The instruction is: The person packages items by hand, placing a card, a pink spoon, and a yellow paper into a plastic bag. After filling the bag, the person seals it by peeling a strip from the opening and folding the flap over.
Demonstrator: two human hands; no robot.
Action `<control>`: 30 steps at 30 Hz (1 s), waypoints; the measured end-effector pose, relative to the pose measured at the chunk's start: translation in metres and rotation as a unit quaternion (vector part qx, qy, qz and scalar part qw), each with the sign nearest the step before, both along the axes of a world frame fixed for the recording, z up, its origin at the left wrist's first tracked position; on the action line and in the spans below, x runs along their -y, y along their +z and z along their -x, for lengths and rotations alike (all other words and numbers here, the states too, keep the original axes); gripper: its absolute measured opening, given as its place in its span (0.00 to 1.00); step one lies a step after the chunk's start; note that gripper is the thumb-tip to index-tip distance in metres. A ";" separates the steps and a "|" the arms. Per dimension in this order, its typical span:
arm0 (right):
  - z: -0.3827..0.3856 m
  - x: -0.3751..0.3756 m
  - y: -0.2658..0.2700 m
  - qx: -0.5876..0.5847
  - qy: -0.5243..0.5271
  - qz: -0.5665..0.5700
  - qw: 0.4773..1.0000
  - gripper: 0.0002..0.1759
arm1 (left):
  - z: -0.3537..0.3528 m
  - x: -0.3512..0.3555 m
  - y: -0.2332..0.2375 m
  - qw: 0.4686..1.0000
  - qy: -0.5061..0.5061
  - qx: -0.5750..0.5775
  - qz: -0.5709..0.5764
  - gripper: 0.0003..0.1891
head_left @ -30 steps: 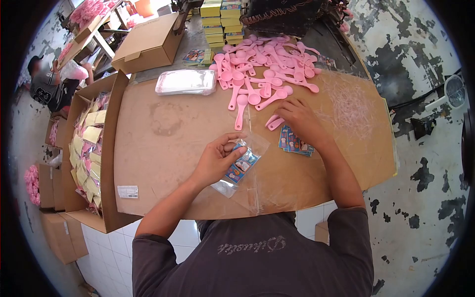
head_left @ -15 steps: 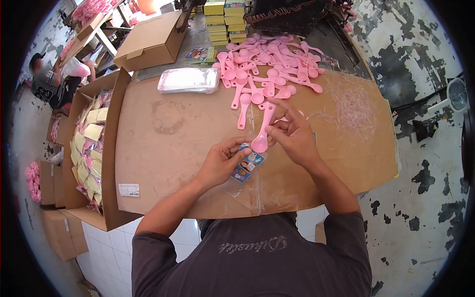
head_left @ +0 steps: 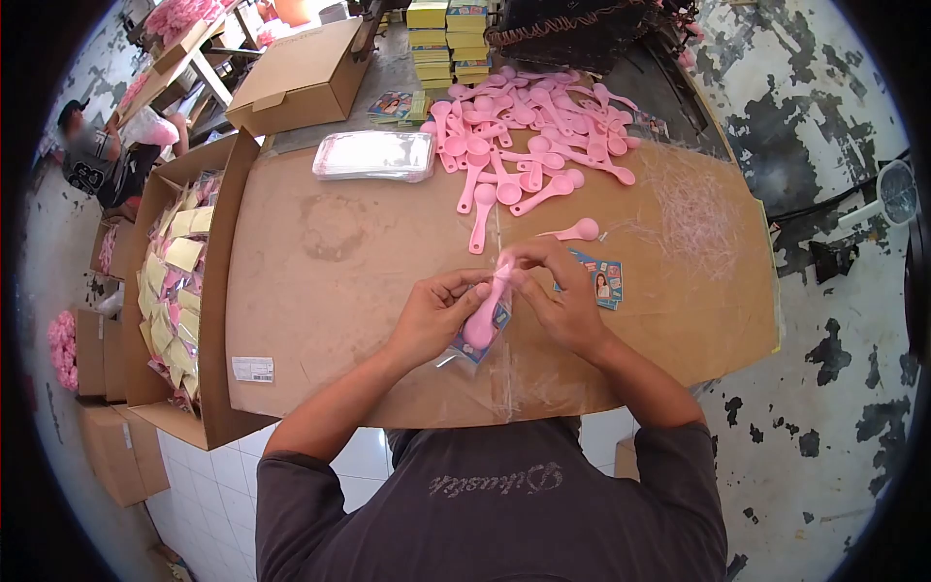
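A pink spoon (head_left: pixel 481 326) lies over a blue printed card in a clear plastic bag (head_left: pixel 469 351), bowl end toward me. My left hand (head_left: pixel 434 312) is closed on the bag at its left edge. At the spoon's handle end, my right hand (head_left: pixel 561 296) pinches the handle and perhaps some plastic; its fingertips are slightly blurred. Right of my hands rest blue printed cards (head_left: pixel 606 283), with a single pink spoon (head_left: pixel 582 230) just behind them. The large pile of pink spoons (head_left: pixel 533 126) lies further back.
At the left stands an open carton (head_left: pixel 215 388) of packed bags. Clear bags (head_left: pixel 373 157) lie stacked at the back left, near a closed cardboard box (head_left: pixel 291 82) and card stacks (head_left: pixel 429 44). Plastic shreds (head_left: pixel 690 209) lie at the right. Another person (head_left: pixel 92 155) sits far left.
The spoon has moved down and toward the left, from above the bag to over the card. My right hand has followed, uncovering the cards and single spoon at the right.
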State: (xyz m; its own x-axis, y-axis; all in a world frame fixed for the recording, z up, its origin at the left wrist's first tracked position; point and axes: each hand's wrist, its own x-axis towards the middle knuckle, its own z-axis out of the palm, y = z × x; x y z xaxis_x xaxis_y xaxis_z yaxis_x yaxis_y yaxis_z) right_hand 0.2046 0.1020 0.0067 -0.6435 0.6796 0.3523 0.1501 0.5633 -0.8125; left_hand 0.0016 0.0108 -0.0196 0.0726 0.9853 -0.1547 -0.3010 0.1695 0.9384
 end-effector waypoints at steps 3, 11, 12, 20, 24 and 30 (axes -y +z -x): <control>-0.006 0.001 0.009 -0.003 0.080 0.076 0.994 0.17 | 0.007 0.001 0.009 0.999 -0.032 0.011 0.027 0.16; -0.008 -0.012 0.060 0.020 0.190 0.010 0.982 0.07 | 0.013 0.001 -0.002 0.990 -0.123 0.063 -0.001 0.21; -0.009 -0.012 0.070 0.029 0.210 -0.012 0.977 0.06 | 0.013 0.000 0.000 0.993 -0.103 0.047 -0.044 0.22; -0.017 -0.009 0.123 0.123 0.069 -0.254 0.957 0.09 | 0.012 0.003 0.039 0.945 -0.013 -0.215 -0.245 0.29; -0.012 -0.002 0.120 0.069 0.017 -0.142 0.987 0.07 | 0.002 0.005 0.072 0.923 -0.015 -0.289 -0.252 0.31; -0.014 0.002 0.123 0.064 0.020 -0.093 0.993 0.06 | -0.005 -0.006 0.076 0.954 -0.017 -0.214 -0.210 0.22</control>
State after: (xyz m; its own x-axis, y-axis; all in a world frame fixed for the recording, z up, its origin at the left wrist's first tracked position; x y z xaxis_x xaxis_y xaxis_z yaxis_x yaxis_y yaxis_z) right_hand 0.2184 0.1005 0.1300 -0.7159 0.5842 0.3824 0.2211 0.7092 -0.6694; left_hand 0.0070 0.0171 0.0567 0.1237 0.9653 0.2301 0.1232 -0.2450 0.9617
